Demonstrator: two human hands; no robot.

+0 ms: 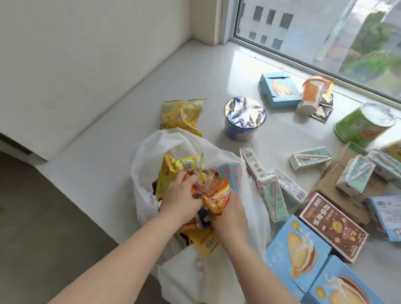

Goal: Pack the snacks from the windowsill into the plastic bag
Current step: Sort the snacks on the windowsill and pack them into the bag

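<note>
A white plastic bag [212,278] lies open at the windowsill's front edge, stuffed with yellow and orange snack packets. My left hand [180,195] grips an orange snack packet [215,195] and the crumpled tops of others inside the bag's mouth. Right beside it, my right hand [230,215] holds the same orange packet from the right, fingers curled into the pile. A tall yellow packet [176,171] sticks up at the bag's left side. On the sill behind the bag lies a yellow chip bag [183,114].
On the windowsill [125,132] stand a blue foil-lidded cup [243,119], a green can [363,123], an orange cup [311,95] and a small blue box [278,89]. Several mint drink cartons, a brown box [332,225] and blue boxes [297,251] crowd the right. The floor drops off left.
</note>
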